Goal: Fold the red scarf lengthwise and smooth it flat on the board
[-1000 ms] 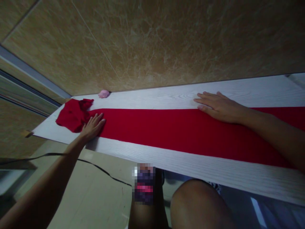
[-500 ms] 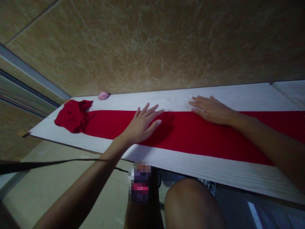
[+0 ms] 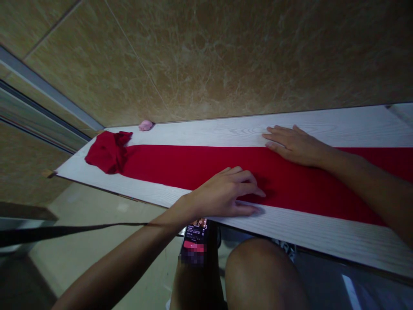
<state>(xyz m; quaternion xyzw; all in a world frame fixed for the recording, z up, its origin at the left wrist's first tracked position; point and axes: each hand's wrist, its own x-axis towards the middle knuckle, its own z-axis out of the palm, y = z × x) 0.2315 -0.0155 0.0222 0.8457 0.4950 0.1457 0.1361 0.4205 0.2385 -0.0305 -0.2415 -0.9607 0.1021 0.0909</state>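
A long strip of red cloth (image 3: 180,165) lies flat along the white wood-grain board (image 3: 222,131). At the far left it ends in a crumpled red bunch (image 3: 108,153). My left hand (image 3: 226,191) is over the cloth's near edge, fingers bent and apart, with the thumb near the bare board. It holds nothing that I can see. My right hand (image 3: 295,146) lies palm down with fingers spread across the cloth's far edge, its fingertips reaching onto the white surface.
A small pink lump (image 3: 146,125) sits at the board's back edge against the brown tiled wall (image 3: 226,60). A phone (image 3: 194,239) with a lit screen rests on my leg below the near edge. A dark strap (image 3: 80,228) crosses at lower left, beneath my left forearm.
My left hand has moved right and toward me, from the middle of the cloth to its near edge, and its fingers have bent. My right hand has stayed at the far edge.
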